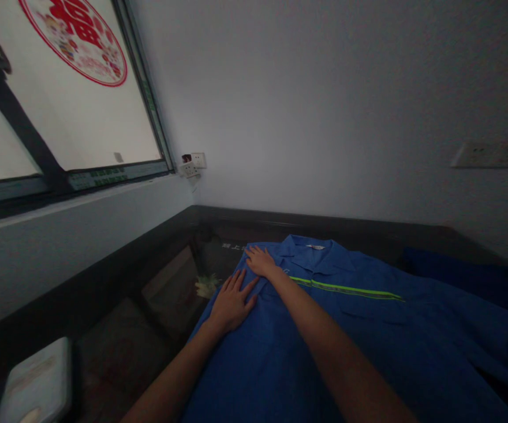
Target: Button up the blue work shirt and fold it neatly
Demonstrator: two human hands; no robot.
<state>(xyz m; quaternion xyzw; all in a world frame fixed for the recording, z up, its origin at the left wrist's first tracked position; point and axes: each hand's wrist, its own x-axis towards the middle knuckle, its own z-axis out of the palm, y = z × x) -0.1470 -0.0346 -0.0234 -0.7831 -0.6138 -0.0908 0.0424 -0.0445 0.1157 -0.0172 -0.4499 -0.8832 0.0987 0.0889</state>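
A blue work jacket with a collar and a yellow-green stripe across the chest lies spread on a dark glossy surface. Its collar points toward the far wall. My left hand rests flat on the left side of the jacket, fingers spread. Just beyond it, my right hand lies flat near the jacket's left shoulder, its forearm crossing over the chest. Neither hand grips the cloth. The jacket's other sleeve stretches out to the right, and its lower part runs out of view beneath my arms.
A white box-like object sits at the near left. Darker blue cloth lies at the right. The dark tabletop meets a wall behind, with sockets in the corner. A window is on the left.
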